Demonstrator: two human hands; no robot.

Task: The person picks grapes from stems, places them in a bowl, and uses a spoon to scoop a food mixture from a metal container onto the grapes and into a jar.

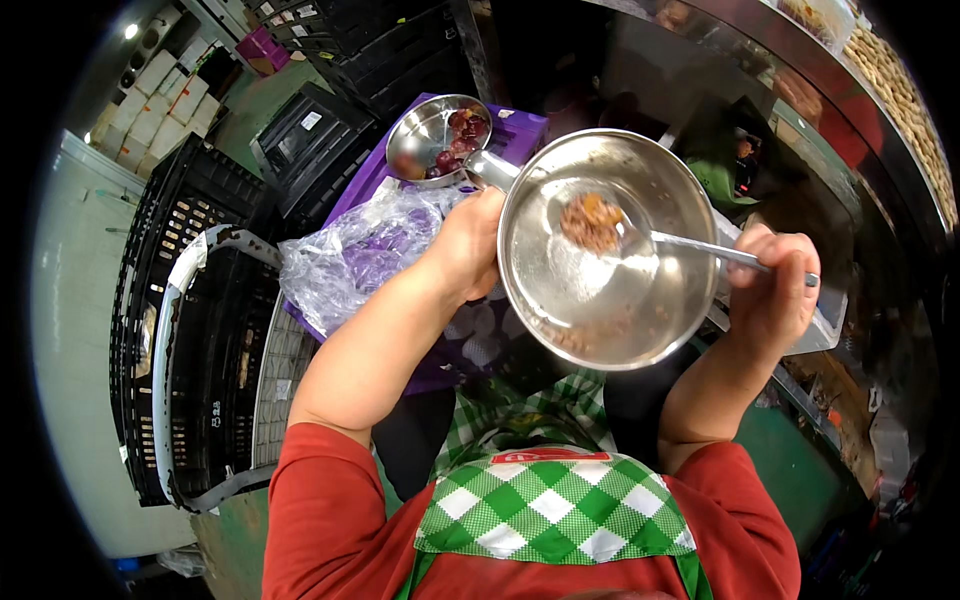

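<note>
My left hand (469, 244) grips a large stainless-steel pot (540, 300) at its left side, by the metal handle (491, 171). The pot is tilted so that its inside faces me. Pinched in my right hand (780, 277) is a metal spoon (701, 247), which reaches over the rim into the pot. At the spoon's end sits a brownish clump of soft food (592, 223) with an orange patch on top. Smears of the same brown food cling to the lower inner wall. Behind the handle, a smaller steel bowl (409, 139) holds dark red fruit pieces (466, 133).
The small bowl and a crumpled clear plastic bag (322, 255) lie on a purple crate (517, 131). Black crates (217, 360) and a chipped grey metal handle frame (163, 360) stand at left. A white plastic container (825, 330) is behind my right hand. Peanuts (896, 97) fill the upper right.
</note>
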